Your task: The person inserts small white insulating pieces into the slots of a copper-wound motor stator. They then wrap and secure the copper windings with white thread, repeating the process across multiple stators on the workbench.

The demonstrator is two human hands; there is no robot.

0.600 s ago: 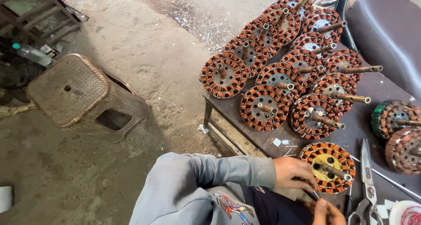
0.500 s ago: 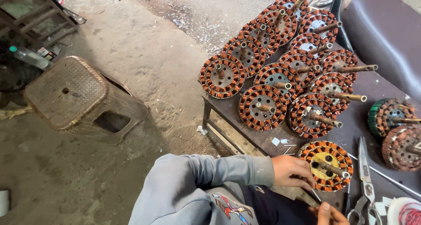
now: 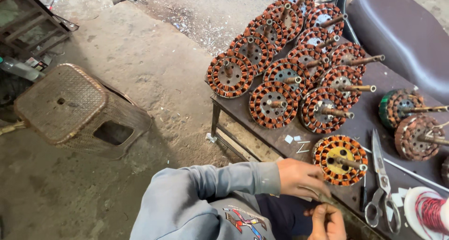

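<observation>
copper-wound stator [image 3: 340,159] lies on the bench [image 3: 374,123] beside the scissors [image 3: 382,181]; left hand [image 3: 301,178] touches its edge, right hand [image 3: 327,221] pinches something thin below it. a tug could likely snag windings.

Dark bench [image 3: 374,123]: wound stators [image 3: 273,104], scissors [image 3: 381,179], wire spool [image 3: 428,212].
</observation>
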